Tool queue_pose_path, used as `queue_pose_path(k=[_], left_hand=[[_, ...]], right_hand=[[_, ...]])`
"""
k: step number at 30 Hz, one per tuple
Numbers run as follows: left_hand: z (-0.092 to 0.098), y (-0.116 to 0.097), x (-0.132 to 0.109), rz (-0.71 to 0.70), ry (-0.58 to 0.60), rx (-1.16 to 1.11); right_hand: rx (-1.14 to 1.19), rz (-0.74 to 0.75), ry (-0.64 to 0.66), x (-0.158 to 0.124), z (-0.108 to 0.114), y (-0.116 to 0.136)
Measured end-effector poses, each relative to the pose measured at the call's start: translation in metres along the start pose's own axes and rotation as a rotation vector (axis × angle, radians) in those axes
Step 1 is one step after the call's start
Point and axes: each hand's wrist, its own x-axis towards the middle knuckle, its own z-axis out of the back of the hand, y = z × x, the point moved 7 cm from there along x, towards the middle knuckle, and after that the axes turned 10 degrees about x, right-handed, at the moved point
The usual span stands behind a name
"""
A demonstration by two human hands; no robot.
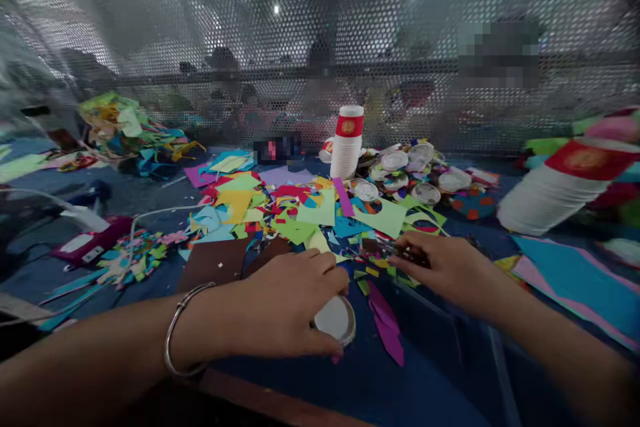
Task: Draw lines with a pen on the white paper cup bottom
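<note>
My left hand [295, 303], with a silver bangle on the wrist, is closed around a round white paper-cup base [336, 320] just above the blue tabletop. Its thumb lies on the near side and the fingers curl over the far side. My right hand [440, 267] is closed over the scraps to the right; a small dark thing shows at its fingers, too blurred to name. Between the hands lie purple paper strips [384, 330]. Coloured paper scraps [300, 213] are heaped just beyond both hands.
A stack of paper cups [347, 150] stands at the back; another stack [565, 180] leans at the right. Several round cup bases [395, 160] are piled between them. A magenta device [93, 240] with white cables lies left. Blue paper sheets [580, 280] lie right. A perforated metal screen [280, 47] rises behind.
</note>
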Motion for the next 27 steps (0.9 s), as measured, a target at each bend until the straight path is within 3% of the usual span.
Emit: queue_pose_path(k=[11, 21, 27], left_hand=[[-0.005, 0.018, -0.004, 0.007, -0.088, -0.168], [-0.004, 0.025, -0.004, -0.005, -0.077, -0.311], [-0.011, 0.046, 0.008, 0.033, -0.137, -0.188]], right_hand=[[-0.022, -0.021, -0.033, -0.001, -0.008, -0.003], [-0.044, -0.005, -0.091, -0.004, 0.001, -0.009], [-0.008, 0.032, -0.036, -0.012, -0.002, -0.001]])
